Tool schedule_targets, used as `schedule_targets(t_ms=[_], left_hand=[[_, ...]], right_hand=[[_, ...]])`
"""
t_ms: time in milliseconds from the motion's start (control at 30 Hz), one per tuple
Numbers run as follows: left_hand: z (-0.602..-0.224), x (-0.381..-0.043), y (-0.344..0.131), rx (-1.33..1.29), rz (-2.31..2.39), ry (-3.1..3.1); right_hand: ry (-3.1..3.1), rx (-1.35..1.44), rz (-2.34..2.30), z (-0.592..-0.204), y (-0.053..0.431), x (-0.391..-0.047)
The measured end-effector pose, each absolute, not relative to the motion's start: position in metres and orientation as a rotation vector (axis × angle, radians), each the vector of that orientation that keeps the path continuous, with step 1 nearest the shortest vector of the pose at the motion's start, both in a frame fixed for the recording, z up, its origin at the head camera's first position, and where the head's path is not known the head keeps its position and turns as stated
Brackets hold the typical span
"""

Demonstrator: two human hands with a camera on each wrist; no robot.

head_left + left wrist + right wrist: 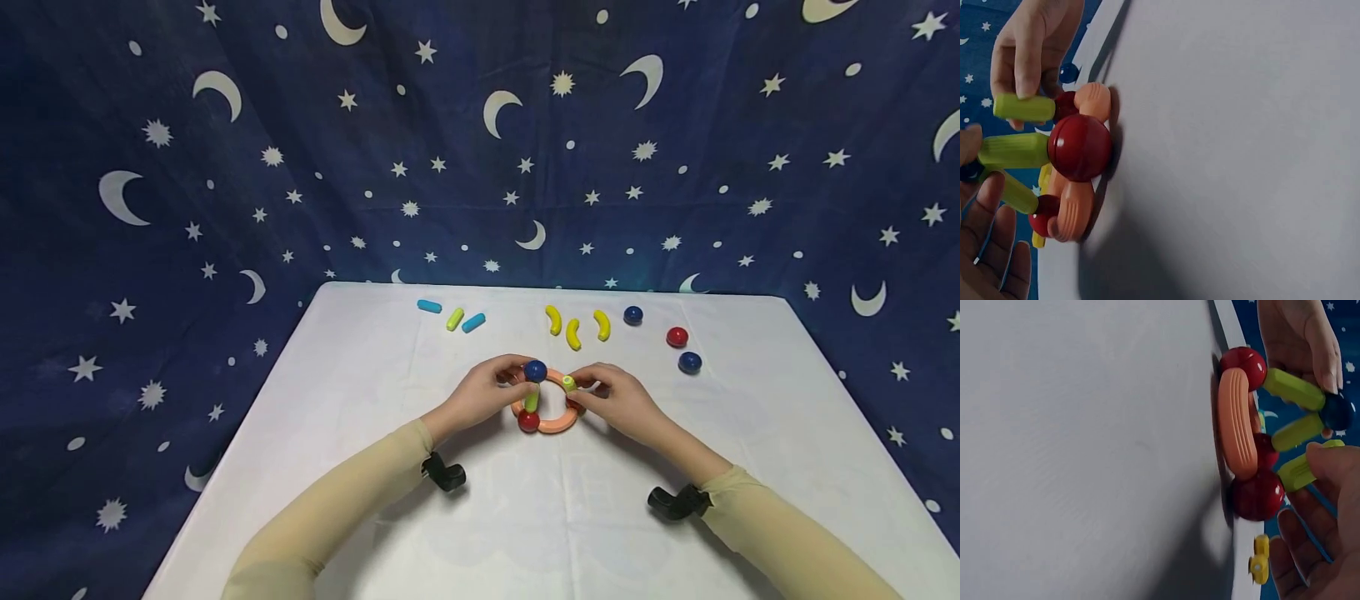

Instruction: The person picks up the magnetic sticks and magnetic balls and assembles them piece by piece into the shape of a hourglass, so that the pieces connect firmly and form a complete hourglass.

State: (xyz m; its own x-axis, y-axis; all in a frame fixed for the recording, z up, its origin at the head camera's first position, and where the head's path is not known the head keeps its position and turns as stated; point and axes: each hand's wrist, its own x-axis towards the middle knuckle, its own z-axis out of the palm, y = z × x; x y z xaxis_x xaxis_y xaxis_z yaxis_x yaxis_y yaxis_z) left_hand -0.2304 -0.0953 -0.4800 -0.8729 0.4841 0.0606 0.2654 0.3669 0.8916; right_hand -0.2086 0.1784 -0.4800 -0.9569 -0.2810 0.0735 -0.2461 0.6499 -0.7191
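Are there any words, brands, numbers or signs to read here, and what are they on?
No, none can be read.
The blue cloth shows only moons, stars and dots.
I see no letters on the orange ring or green sticks.
The yellow pieces are too small to check.

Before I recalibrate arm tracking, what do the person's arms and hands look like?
The left sleeve and right sleeve are plain beige and long. The left hand and right hand are bare, without gloves. A black angular wrist mount sits by each cuff.
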Motion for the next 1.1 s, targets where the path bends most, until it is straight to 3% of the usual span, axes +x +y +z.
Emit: schedule_targets(t_ms=[1100], left_hand=[[-0.48,-0.235,-0.08,0.788,1.39,2.482]], right_hand=[[2.836,-0.499,-1.181,-0.484,0.168,-0.212]])
